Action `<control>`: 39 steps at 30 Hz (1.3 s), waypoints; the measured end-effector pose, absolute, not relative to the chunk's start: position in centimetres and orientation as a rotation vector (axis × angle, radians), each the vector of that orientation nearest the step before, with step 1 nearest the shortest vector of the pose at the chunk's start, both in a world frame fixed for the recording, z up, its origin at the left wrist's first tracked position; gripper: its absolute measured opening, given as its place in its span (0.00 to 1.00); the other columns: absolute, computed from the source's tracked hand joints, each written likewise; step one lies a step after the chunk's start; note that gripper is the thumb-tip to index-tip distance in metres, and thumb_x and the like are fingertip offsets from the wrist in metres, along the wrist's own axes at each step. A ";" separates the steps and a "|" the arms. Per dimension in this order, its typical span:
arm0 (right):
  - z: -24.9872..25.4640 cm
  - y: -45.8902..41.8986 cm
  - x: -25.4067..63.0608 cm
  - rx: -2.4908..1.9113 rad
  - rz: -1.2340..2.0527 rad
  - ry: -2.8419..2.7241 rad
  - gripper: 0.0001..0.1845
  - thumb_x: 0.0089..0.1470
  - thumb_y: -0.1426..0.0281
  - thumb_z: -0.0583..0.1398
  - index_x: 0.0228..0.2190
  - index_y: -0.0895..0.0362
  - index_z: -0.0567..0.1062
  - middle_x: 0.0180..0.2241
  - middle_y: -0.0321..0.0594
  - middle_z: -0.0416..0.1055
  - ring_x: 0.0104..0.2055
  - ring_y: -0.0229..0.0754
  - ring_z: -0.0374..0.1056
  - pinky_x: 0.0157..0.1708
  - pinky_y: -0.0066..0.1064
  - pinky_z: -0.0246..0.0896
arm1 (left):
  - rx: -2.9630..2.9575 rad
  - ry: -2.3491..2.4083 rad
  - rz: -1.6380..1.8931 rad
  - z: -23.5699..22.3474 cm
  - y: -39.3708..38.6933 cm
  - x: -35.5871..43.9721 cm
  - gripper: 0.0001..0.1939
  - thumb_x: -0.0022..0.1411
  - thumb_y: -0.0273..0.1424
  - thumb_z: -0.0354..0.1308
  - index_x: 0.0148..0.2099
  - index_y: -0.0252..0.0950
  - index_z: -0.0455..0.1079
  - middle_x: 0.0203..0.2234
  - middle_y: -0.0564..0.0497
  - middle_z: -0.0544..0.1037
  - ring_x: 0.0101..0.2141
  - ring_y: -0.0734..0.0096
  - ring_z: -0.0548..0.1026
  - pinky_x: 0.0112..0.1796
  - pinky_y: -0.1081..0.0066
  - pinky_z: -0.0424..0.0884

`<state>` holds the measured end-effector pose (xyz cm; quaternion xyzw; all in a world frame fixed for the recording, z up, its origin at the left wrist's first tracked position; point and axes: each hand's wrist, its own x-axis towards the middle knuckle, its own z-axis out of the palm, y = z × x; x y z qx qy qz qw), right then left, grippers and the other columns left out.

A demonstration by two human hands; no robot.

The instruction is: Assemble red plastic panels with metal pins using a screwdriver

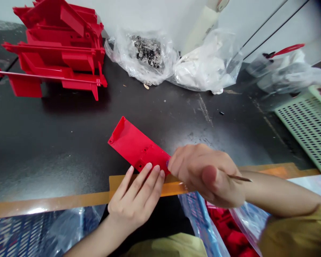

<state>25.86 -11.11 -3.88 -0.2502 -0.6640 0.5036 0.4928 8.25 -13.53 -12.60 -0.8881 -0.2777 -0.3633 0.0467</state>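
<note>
Left fingers: spread flat, pressing red panel
Right fingers: curled shut round thin tool, tips touching red panel
Handling: light, stiff plastic; best gripped along long edges

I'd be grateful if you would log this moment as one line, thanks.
left hand: on red plastic panel | right hand: gripping thin rod, touching panel

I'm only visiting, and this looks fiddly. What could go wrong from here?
The red plastic panel reaches the orange tape under the left hand, so it might slide off that edge if pushed. The right hand grips a thin pointed tool, which could scratch the panel or jab a finger if it slips. The open plastic bag of small metal parts could spill if knocked.
</note>
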 end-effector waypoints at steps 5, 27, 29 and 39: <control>-4.0 -11.0 25.5 -0.633 1.142 -1.692 0.24 0.66 0.63 0.50 0.19 0.55 0.54 0.15 0.28 0.46 0.17 0.31 0.43 0.20 0.29 0.44 | -2.722 -0.841 -1.178 -12.7 -13.6 8.2 0.16 0.70 0.24 0.50 0.57 0.28 0.69 0.55 0.47 0.74 0.55 0.64 0.72 0.63 0.59 0.58; -3.2 -9.6 25.9 -0.793 1.421 -1.111 0.32 0.65 0.60 0.51 0.11 0.56 0.52 0.10 0.29 0.38 0.12 0.30 0.34 0.15 0.30 0.33 | -2.691 -0.803 -1.108 -12.4 -13.2 7.9 0.18 0.69 0.23 0.47 0.56 0.28 0.70 0.53 0.48 0.76 0.52 0.64 0.75 0.65 0.60 0.52; -3.6 -10.2 25.8 -0.810 1.419 -1.150 0.32 0.65 0.61 0.51 0.12 0.57 0.53 0.10 0.29 0.40 0.12 0.30 0.36 0.16 0.31 0.33 | -2.691 -0.812 -1.108 -12.3 -13.2 8.0 0.17 0.69 0.23 0.47 0.56 0.29 0.71 0.52 0.48 0.77 0.52 0.64 0.75 0.65 0.60 0.52; -3.8 -10.6 25.3 -0.756 1.338 -1.363 0.31 0.67 0.63 0.51 0.13 0.60 0.54 0.10 0.28 0.47 0.14 0.26 0.42 0.16 0.24 0.40 | -2.705 -0.840 -1.099 -12.6 -13.4 8.0 0.18 0.69 0.23 0.49 0.58 0.29 0.69 0.54 0.48 0.76 0.55 0.64 0.73 0.64 0.59 0.54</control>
